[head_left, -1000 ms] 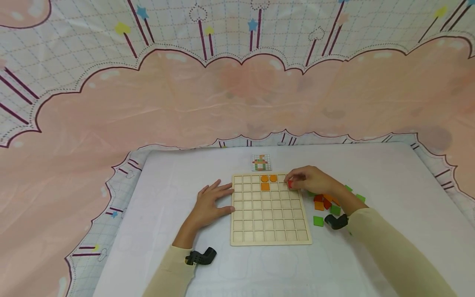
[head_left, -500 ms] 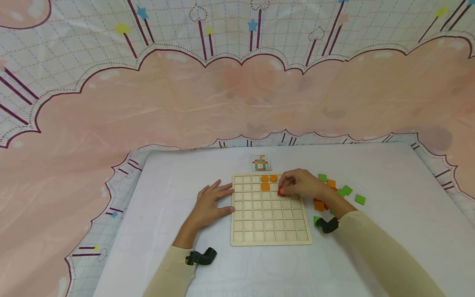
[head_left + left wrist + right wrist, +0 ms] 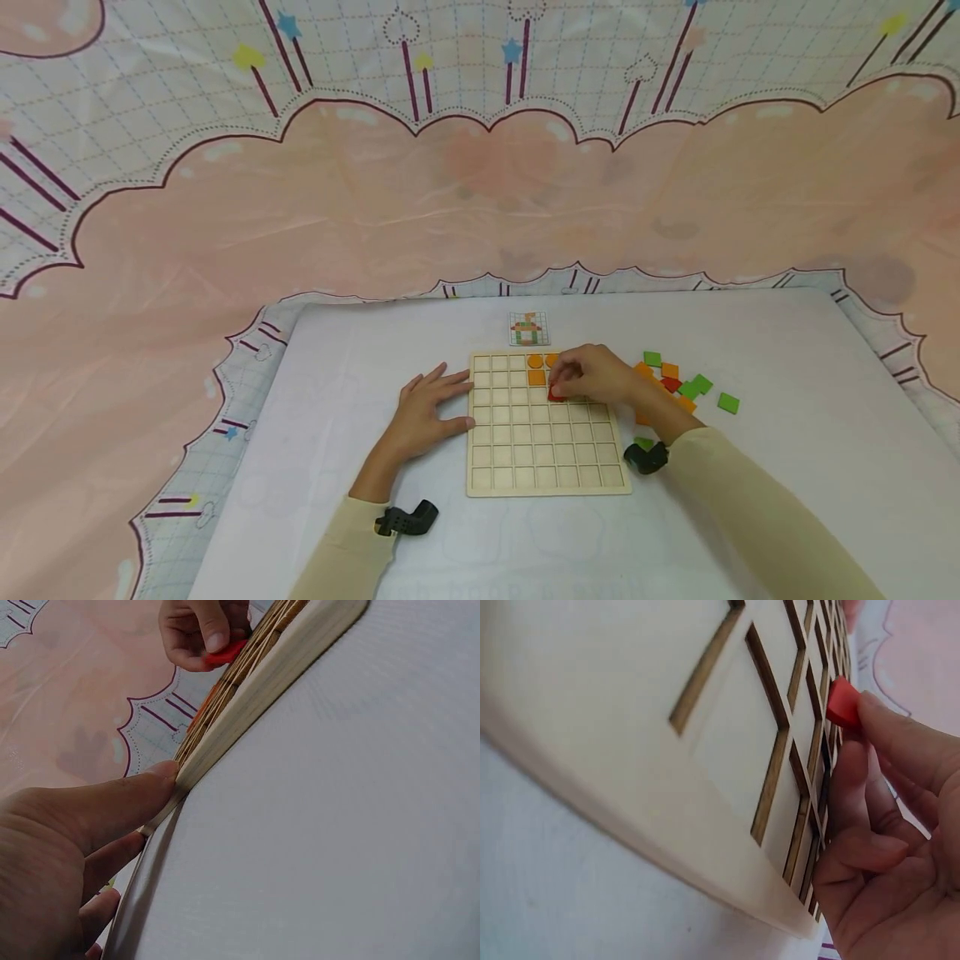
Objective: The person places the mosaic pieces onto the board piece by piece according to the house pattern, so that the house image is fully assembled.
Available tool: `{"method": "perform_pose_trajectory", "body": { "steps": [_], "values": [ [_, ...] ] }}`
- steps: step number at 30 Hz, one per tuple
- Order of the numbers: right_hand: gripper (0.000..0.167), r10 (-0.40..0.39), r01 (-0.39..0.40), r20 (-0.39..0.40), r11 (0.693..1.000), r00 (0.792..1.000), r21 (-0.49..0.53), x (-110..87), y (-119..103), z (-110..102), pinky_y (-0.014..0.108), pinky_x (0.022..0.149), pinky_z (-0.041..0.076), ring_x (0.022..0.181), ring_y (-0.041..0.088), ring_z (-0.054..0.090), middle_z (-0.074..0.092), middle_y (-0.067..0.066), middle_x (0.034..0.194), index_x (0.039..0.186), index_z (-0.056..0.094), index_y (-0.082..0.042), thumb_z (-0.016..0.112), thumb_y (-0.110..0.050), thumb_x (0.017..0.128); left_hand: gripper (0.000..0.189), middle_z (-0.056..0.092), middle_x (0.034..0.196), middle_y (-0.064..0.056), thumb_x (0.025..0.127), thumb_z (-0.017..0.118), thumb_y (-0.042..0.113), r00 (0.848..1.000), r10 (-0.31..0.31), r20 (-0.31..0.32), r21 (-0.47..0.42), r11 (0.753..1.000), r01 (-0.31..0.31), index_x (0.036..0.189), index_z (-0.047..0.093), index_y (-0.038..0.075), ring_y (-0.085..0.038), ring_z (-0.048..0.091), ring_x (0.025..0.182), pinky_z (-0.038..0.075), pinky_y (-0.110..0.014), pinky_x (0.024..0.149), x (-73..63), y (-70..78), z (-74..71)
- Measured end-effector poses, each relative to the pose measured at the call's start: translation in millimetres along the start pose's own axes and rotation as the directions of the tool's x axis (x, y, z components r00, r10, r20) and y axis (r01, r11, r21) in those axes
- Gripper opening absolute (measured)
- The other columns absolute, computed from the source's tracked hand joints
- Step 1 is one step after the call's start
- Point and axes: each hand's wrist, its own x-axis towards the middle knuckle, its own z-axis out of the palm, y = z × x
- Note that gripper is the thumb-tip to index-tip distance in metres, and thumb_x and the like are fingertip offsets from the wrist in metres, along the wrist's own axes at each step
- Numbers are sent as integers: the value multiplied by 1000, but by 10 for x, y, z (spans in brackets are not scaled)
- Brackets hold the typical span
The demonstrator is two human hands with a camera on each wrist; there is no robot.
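Peach-coloured cloth point(image 3: 480, 200) printed with scalloped outlines and stars hangs behind a white worktop point(image 3: 375, 333). On that worktop lies a square, pale wooden board point(image 3: 546, 433) cut into a grid of shallow cells. Spread out, the left hand point(image 3: 426, 417) touches the board's left edge with its thumb and fingertips. Thumb and finger of the right hand point(image 3: 596, 372) pinch a small, flat red tile point(image 3: 843, 703) (its full outline is partly hidden by them) over the third row from the far edge; whether it sits down in a cell, I cannot tell. Two round orange tiles point(image 3: 535, 362) occupy the far row, with a square orange tile point(image 3: 537, 377) just below the left one. Beyond the board lies a small square card point(image 3: 528, 328) with a coloured picture on a grid. Loose green, orange and red tiles point(image 3: 701, 384) are scattered right of the board, some behind the right forearm.
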Motion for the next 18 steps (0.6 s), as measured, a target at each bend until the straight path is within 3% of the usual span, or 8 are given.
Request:
{"method": "perform_pose_trajectory", "body": {
  "steps": [18],
  "values": [
    [4,2,-4,-19,996,1000,-89,-14,-73,44,28,73,51,76,12,60,70,-6,80,87,76,-16,77,-18,91,60,53,155,4,83,83,33,1000,1,-3,-14,1000,-1,139,65,18,-27,26,157,8,-61,125,-7,6,-4]
  ]
}}
